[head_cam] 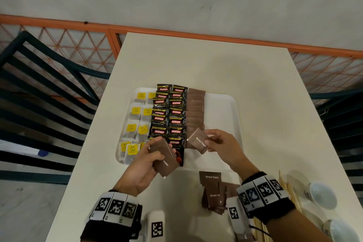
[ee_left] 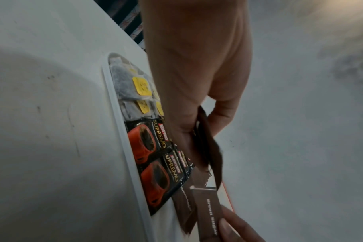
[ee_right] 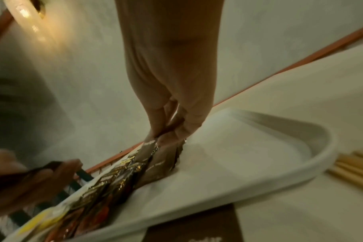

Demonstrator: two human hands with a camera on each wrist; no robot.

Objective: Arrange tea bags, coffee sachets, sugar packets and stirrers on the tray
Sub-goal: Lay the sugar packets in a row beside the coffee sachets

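Note:
A white tray [head_cam: 225, 104] on the table holds two columns of tea bags [head_cam: 135, 112] with yellow tags, two columns of black coffee sachets [head_cam: 169, 112], and one column of brown sugar packets [head_cam: 195, 108]. My left hand [head_cam: 149, 155] grips a small stack of brown sugar packets [head_cam: 165, 161] over the tray's near edge. My right hand [head_cam: 218, 143] pinches a single brown sugar packet [head_cam: 198, 140] just above the near end of the sugar column. In the right wrist view the fingers [ee_right: 166, 124] pinch that packet [ee_right: 155, 160] over the tray [ee_right: 259, 172].
More brown sugar packets [head_cam: 214, 188] lie loose on the table near me. Wooden stirrers [head_cam: 290, 194] and two white cups [head_cam: 320, 194] sit at the near right. Dark chairs [head_cam: 49, 94] flank the table; an orange railing [head_cam: 176, 33] runs behind it.

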